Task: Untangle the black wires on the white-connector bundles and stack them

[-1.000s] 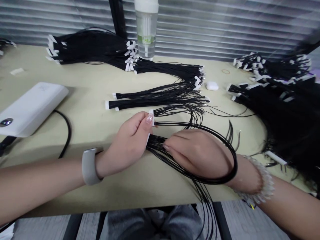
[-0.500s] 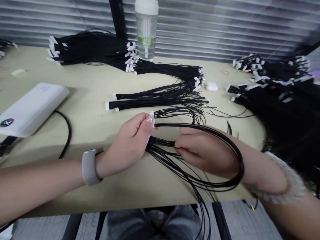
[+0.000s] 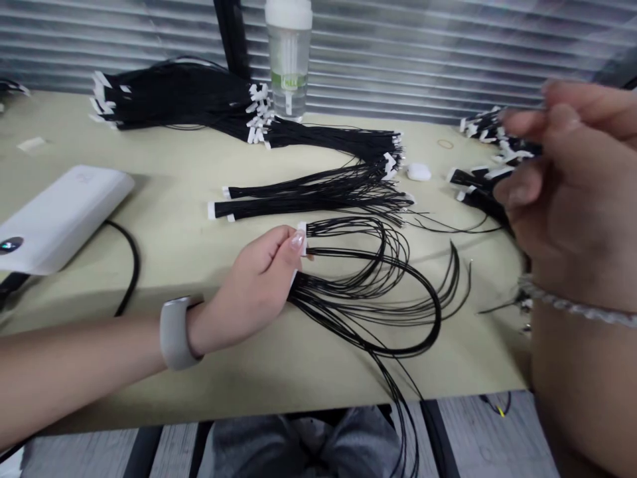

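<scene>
My left hand (image 3: 266, 265) is closed over the table, thumb pressed on a white connector (image 3: 302, 238) with black wires. From it the wires (image 3: 435, 318) loop out to the right and curl back below the hand; some loose ends hang past the table's front edge. Raised high at the right, near the camera, is my right hand (image 3: 567, 166), its fingers bent and the thumb near the fingertips. Blur hides what, if anything, they pinch. It is in front of a pile of black wires with white connectors (image 3: 485, 129).
Wire bundles with white connectors (image 3: 174, 96) lie at the back, and shorter bundles (image 3: 298, 202) lie beyond my left hand. A bottle (image 3: 288, 63) stands by the blinds. A white power bank (image 3: 67, 216) with a black cable is at left. A small white case (image 3: 419, 172) sits right of centre.
My right hand has let go of the wires beside my left hand and risen to the upper right. The wire loop has sagged inward. My left hand has barely moved.
</scene>
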A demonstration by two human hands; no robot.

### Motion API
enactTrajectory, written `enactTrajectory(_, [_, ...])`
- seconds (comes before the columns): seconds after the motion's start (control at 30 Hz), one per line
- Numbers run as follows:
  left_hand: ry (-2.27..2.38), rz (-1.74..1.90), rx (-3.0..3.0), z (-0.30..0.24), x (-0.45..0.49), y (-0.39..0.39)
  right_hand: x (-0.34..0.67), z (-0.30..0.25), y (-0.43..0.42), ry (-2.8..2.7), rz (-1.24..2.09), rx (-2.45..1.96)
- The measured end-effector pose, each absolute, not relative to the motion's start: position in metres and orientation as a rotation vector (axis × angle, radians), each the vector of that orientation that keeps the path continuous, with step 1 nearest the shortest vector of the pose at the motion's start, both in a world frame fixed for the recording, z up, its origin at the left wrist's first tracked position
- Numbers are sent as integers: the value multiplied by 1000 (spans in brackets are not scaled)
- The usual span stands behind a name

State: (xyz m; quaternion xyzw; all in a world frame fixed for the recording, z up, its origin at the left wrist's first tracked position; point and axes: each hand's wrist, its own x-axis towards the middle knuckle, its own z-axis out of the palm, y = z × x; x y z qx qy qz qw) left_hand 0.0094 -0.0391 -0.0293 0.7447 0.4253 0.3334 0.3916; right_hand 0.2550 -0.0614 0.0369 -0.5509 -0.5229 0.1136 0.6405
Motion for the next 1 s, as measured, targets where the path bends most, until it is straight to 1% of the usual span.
enactTrajectory(0.07, [1067, 838, 1896, -29, 9, -39, 242, 36, -68, -1333, 264, -1348])
enactTrajectory(0.17, [1064, 833, 1909, -29, 9, -39, 221, 28, -79, -1615, 432, -1476])
enactTrajectory(0.2, [1061, 829, 1914, -29, 9, -40, 215, 24, -81, -1704, 432, -1509])
enactTrajectory(0.37, [1028, 814, 1930, -30, 10, -41, 201, 13, -83, -2068, 125, -1541])
enactTrajectory(0.47, [1011, 807, 1926, -31, 10, -41, 201, 13, -81, -2198, 26, -1478])
enactTrajectory(0.67, [1005, 791, 1938, -29, 10, -43, 199, 8, -79, -2337, -82, -1484])
enactTrajectory(1.0, [989, 782, 1993, -29, 10, -43, 195, 7, -81, -2365, -110, -1563])
